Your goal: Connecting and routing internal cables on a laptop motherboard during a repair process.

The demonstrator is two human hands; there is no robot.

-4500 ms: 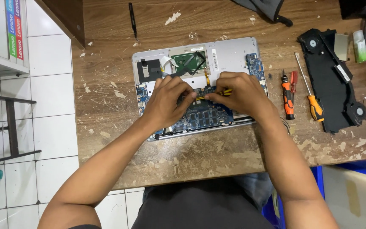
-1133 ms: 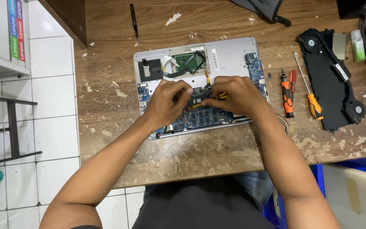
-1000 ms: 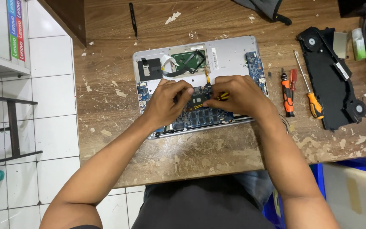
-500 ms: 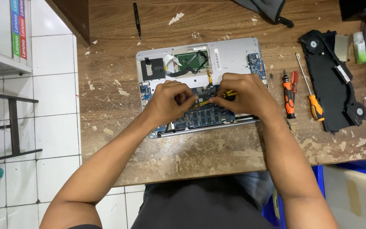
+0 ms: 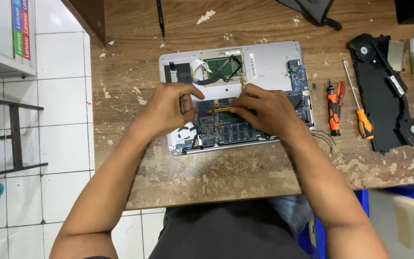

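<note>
Left hand: the left hand [image 5: 168, 108] lay on the left part of the opened laptop, with the fingers curled in and the thumb pressed toward the fingertips. It seemed to pinch something small at the board, but what it held was hidden by the fingers.
Right hand: the right hand [image 5: 267, 108] rested on the middle of the laptop. Its fingers were nearly closed around a thin yellow tool [image 5: 221, 109], which lay almost flat and pointed to the left hand.
Laptop: the silver laptop base [image 5: 274, 62] lay with its bottom cover off, on the wooden table [image 5: 245, 168], in front of the person. The blue circuit board [image 5: 226, 132] was visible under and between both hands, and a green card [image 5: 221, 67] sat in the upper part.
Tip of the tool: it was between the two hands, just over the board; I could not tell if it touched the board.
Screwdrivers: two screwdrivers with orange handles lay to the right of the laptop, a short one [image 5: 333, 112] and a long thin one [image 5: 358, 108], near each other.
Black part: a black cover with round fan openings [image 5: 384, 91] lay further right on the table.
Table surface: it was worn and had many pale chips and scratches.
Floor: white tiles [image 5: 58, 144] were on the left of the table.
</note>
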